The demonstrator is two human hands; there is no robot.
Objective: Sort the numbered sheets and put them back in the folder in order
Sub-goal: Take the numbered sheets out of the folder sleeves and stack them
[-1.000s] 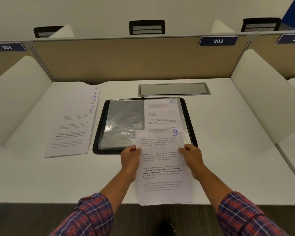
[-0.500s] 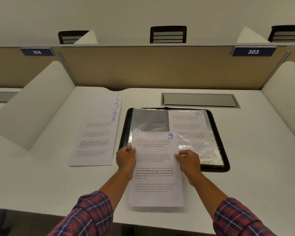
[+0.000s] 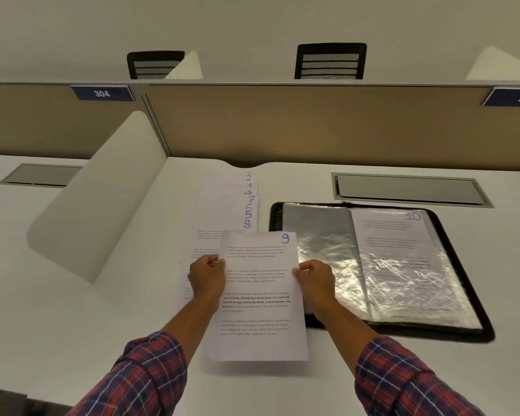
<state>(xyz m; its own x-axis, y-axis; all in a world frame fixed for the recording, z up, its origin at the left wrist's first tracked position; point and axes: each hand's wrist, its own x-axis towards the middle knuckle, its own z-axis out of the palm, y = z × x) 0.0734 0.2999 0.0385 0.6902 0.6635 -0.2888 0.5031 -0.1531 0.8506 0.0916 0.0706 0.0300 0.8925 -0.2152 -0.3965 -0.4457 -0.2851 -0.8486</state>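
White desk (image 3: 403, 370) | sheet 9 (image 3: 260, 295) between hands | left hand (image 3: 207, 280), right hand (image 3: 314, 283) pinch its edges

A white sheet (image 3: 258, 310), printed in black and numbered 9 in blue ink. White tabletop (image 3: 72, 325). Black-edged folder (image 3: 403, 331) with glossy, silvery clear pockets. White stack (image 3: 222, 205) with blue handwritten numerals. Shirt sleeve (image 3: 141, 376) in red-and-navy plaid. Tan partition (image 3: 312, 124); navy label (image 3: 102, 93), white numerals.
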